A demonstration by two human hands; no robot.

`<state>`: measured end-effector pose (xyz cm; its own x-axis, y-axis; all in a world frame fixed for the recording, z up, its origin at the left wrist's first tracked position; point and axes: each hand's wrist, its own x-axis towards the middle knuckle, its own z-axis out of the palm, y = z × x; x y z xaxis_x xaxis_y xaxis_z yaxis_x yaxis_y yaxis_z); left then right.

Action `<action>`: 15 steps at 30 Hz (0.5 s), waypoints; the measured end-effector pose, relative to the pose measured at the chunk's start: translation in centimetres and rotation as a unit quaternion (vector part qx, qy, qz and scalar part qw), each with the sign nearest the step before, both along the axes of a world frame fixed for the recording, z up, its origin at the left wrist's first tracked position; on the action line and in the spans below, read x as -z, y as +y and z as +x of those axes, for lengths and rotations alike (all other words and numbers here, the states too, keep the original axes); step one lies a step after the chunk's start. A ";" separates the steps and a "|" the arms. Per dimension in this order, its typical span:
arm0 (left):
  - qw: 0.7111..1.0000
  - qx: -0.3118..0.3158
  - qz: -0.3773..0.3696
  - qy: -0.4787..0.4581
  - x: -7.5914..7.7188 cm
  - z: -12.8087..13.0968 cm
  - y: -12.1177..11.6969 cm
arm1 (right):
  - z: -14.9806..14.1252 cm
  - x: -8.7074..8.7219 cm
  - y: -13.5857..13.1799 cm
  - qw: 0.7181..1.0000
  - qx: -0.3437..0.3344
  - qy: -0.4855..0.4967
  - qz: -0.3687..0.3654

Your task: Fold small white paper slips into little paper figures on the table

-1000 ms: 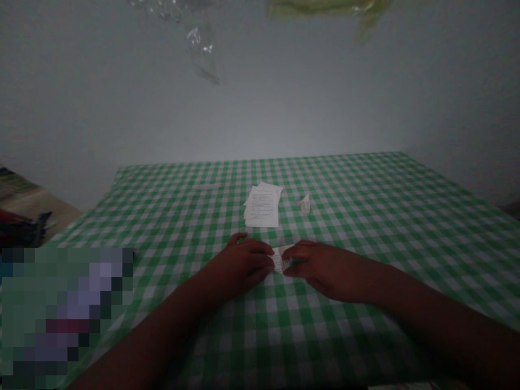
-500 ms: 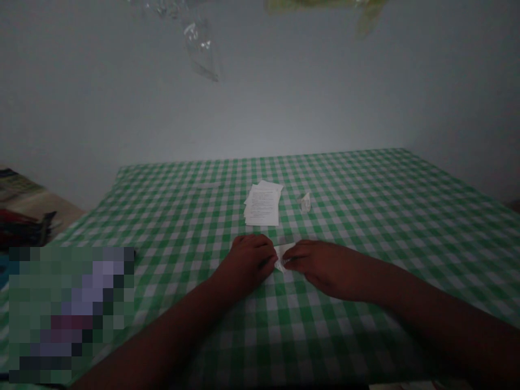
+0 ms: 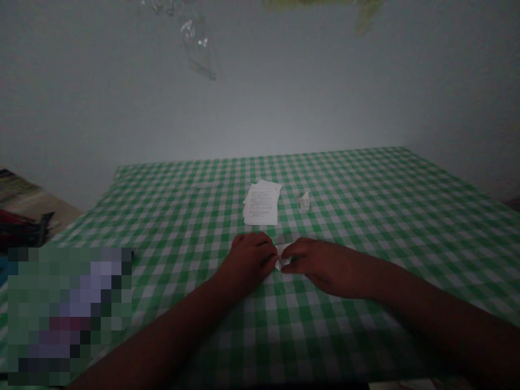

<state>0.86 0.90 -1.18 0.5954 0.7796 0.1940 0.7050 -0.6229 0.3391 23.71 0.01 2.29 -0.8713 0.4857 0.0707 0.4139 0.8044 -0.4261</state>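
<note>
A small folded piece of paper (image 3: 283,262) with printed lines lies on the checked tablecloth, partly covered by my fingers. My left hand (image 3: 252,254) grips its left edge with fingers curled together. From the other side, my right hand (image 3: 314,264) pinches the paper between thumb and fingers. Just beyond my hands rests a stack of printed paper sheets (image 3: 262,206), slightly fanned out. To the right of the stack stands a small folded paper shape (image 3: 304,201).
A green and white checked tablecloth (image 3: 179,216) covers the table, which meets a grey wall (image 3: 260,97). Clear plastic (image 3: 199,49) hangs on the wall. A pixelated patch (image 3: 73,314) hides something at the left. Dark and red items (image 3: 24,227) lie beyond the table's left edge.
My right fingers have shifted slightly on the small paper, and its near part now looks more folded up. My left hand stays nearly in place.
</note>
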 end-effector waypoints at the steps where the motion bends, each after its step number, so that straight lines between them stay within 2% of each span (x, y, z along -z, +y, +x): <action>1: 1.000 -0.001 0.001 -0.002 0.0 0.0 0.0 | 0.0 0.0 0.0 1.000 -0.003 -0.006 0.008; 10: 1.000 -0.015 -0.005 -0.002 0.0 0.3 -0.2 | -0.6 0.3 -0.8 0.994 0.004 -0.059 0.088; 15: 1.000 -0.023 0.002 -0.007 0.0 0.3 -0.1 | -0.6 0.5 -0.8 0.994 0.006 -0.052 0.094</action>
<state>1.20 0.76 -1.14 0.5558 0.8057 0.2049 0.7284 -0.5907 0.3471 23.07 -0.84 1.77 -0.8730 0.4823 0.0721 0.4572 0.8610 -0.2227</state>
